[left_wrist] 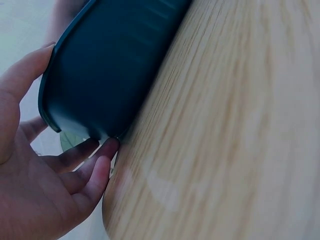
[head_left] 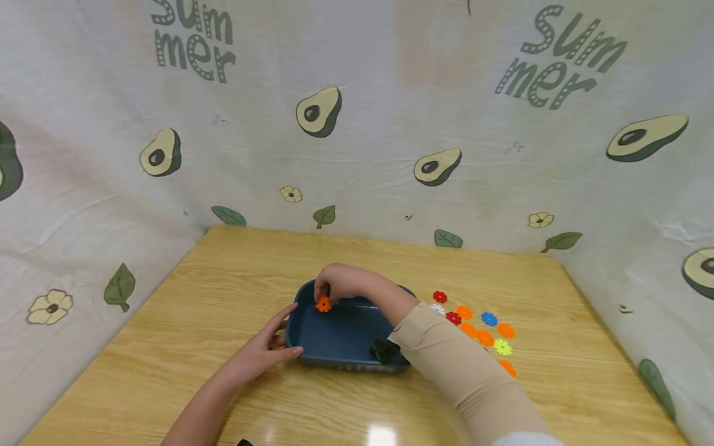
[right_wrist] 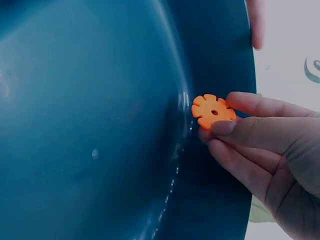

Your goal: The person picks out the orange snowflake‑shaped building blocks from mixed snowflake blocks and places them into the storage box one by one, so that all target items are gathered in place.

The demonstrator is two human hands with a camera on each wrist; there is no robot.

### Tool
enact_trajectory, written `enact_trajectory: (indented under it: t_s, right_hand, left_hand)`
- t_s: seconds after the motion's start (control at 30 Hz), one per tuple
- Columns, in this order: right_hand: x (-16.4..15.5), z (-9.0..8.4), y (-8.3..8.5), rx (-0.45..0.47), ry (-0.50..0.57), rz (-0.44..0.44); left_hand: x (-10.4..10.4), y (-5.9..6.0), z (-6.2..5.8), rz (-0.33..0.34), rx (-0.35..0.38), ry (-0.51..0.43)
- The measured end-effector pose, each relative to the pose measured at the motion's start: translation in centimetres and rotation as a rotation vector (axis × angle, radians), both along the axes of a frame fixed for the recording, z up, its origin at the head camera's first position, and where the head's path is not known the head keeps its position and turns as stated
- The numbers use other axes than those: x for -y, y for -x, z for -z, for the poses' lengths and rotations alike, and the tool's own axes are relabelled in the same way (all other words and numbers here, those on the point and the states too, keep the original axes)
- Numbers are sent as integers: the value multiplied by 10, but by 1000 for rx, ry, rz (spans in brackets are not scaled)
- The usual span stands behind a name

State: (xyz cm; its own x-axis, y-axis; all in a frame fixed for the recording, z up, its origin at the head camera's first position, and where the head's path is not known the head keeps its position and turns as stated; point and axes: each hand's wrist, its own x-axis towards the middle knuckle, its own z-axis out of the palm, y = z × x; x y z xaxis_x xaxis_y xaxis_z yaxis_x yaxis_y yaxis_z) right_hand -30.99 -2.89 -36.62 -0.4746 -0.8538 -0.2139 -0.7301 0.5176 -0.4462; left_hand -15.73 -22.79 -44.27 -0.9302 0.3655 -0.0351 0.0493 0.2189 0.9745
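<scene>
A dark blue tray (head_left: 351,367) with raised walls stands on the table. My right hand (head_left: 341,282) is over its far left corner, pinching an orange flower-shaped disc (right_wrist: 209,111) between thumb and fingers. In the right wrist view, slots cut the disc's edge and a small hole pierces its middle; the tray's inner wall lies behind it. My left hand (head_left: 262,347) holds the tray's left end, with thumb and index finger spread along the rim. Seen from the left wrist, the other fingers (left_wrist: 92,182) bend against the outer wall.
Right of the tray lie several loose discs, among them a blue disc (head_left: 489,319), a yellow disc (head_left: 502,346) and a red disc (head_left: 440,297). My right sleeve (head_left: 463,371) covers part of the tray and discs. A printed curtain (head_left: 368,155) surrounds the wooden table (head_left: 251,260).
</scene>
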Motion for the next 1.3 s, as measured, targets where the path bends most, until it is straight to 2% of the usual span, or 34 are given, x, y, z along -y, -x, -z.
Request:
enact_trajectory:
  t_s: [0.37,0.7,0.9,1.17,1.3]
  right_hand:
    - [3,9,3,-68,-44,-58]
    - [-2,17,4,-17,-17,-12]
    - [2,19,4,-48,-13,-25]
    - [5,20,3,-55,-8,-33]
    - [7,22,4,-95,-23,-50]
  left_hand:
    - [-4,2,3,-12,27,22]
    - [-4,4,4,13,13,16]
    - [-2,3,4,-10,28,29]
    - [0,3,2,3,14,12]
    - [1,4,2,-4,22,19]
